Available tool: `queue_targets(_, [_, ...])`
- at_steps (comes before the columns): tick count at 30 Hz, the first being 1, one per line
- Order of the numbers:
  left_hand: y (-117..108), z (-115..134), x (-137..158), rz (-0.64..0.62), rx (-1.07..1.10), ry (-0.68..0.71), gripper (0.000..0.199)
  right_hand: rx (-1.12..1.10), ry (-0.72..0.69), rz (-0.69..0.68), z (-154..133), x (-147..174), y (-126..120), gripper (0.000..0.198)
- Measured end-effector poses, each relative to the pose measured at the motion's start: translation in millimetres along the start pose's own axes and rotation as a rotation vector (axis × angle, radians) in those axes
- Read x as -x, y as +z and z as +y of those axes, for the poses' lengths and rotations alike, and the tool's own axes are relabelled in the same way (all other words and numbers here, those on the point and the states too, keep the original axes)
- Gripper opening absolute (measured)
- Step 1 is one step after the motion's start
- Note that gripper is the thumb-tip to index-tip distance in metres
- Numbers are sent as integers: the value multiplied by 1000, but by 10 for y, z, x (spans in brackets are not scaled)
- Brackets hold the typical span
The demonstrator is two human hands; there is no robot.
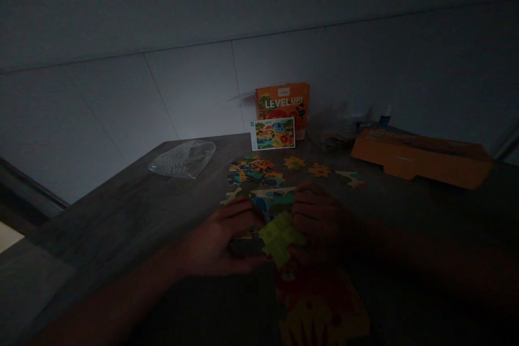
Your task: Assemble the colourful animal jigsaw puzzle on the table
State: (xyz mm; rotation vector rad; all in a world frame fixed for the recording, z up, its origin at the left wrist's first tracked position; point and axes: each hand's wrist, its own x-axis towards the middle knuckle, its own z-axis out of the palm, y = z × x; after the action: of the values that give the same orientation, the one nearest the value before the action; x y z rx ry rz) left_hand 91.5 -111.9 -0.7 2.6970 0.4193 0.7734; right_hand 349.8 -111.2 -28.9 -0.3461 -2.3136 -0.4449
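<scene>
A yellow-green puzzle piece (281, 238), its plain side showing, is between my two hands. My left hand (225, 238) curves round its left side, with thumb and fingertips at the edge. From the right, my right hand (320, 219) pinches it between thumb and fingers. Just beyond, partly hidden by my fingers, lies a joined puzzle section (273, 203) in blue and green. Below the hands is a dim red and yellow printed sheet or board (320, 303). Dim light blurs where my fingertips end.
A pile of puzzle pieces (255, 170) lies beyond my hands, with loose pieces (320, 169) to its right. A picture card (273, 134) leans against an orange "LEVEL UP!" box (283, 98). A clear plastic bag (184, 159) lies left, an orange box lid (421, 157) right.
</scene>
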Motion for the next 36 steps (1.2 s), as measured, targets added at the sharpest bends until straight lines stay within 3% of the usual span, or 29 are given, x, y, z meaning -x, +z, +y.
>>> queue_targets(16, [-1,-23,39,-32,0,-44,21,24,11,-22,7,8,-11,30])
queue_targets(29, [-2,-26,28,-14,10,-1,23,24,15,-50,12,10,-17,30])
queue_targets(31, [2,-24,53,-17,-3,-38,31,17,19,-43,13,-3,-25,30])
queue_targets(36, [27,-30,132,-21,-119,-107,75,9,18,-24,6,-29,-38,30])
